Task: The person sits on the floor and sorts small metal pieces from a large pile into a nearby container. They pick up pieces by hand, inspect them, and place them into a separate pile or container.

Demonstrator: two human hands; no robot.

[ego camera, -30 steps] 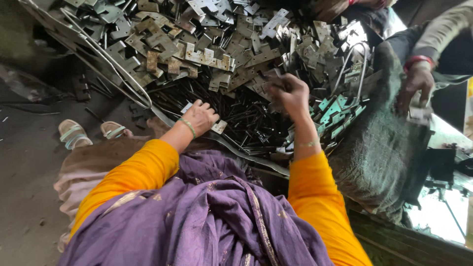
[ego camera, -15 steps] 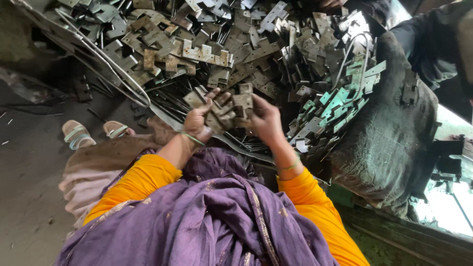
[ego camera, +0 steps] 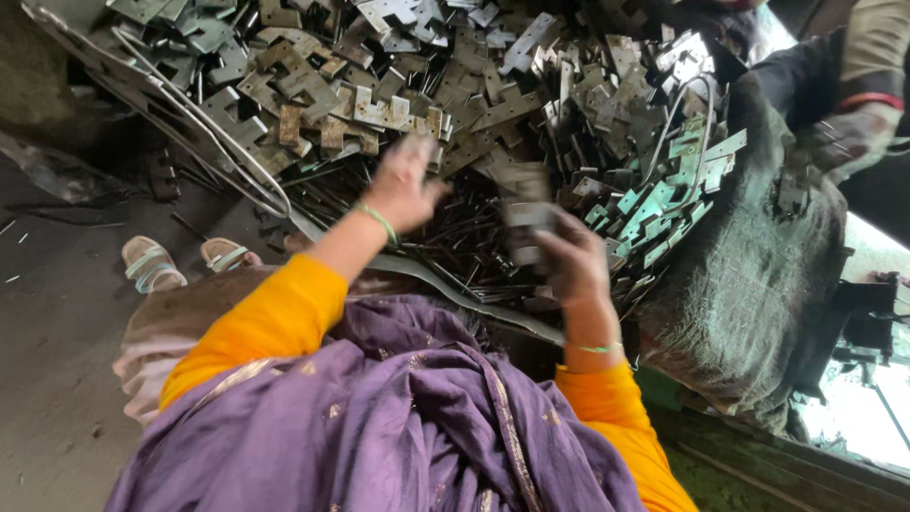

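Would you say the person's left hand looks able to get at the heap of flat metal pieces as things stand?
Probably yes. The left hand is raised just short of the heap of flat metal pieces, with nothing between them. The right hand, holding a stack of metal pieces, is off to the side.

dark sack (ego camera: 758, 284) at right, pale sandals (ego camera: 180, 261) on grey floor (ego camera: 57, 379), bent wires (ego camera: 199, 123)
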